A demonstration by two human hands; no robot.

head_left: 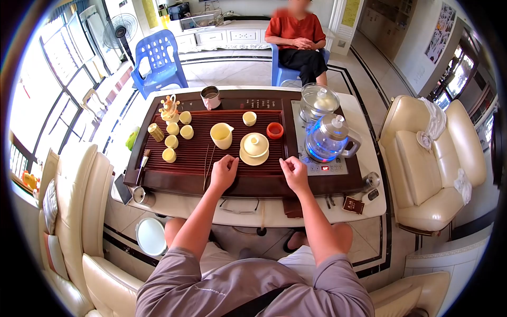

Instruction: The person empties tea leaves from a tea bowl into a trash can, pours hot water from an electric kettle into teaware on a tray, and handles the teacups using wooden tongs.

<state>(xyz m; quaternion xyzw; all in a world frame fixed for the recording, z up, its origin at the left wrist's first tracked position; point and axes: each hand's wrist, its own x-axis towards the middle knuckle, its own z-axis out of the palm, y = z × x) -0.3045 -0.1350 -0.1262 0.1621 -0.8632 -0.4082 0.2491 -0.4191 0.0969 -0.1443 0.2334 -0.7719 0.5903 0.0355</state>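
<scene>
My left hand (225,172) rests at the front edge of the dark tea tray (174,183), fingers curled, just left of a lidded cream bowl (254,145) on its saucer. On the bowl's other side is my right hand (294,173), its fingers also closed. Whether either hand holds something small is hidden. A cream pitcher (221,136) stands behind my left hand. Behind the bowl are a small cream cup (249,118) and a red cup (274,130). Several small cups (186,131) stand at the left. A blue-lit glass kettle (325,140) sits right of my right hand.
A second glass pot (318,103) stands behind the kettle. Thin tongs (206,170) and a brush (143,161) lie at the left. Eyeglasses (239,206) and a brown box (353,205) lie along the front edge. A person in red (297,29) sits across the table.
</scene>
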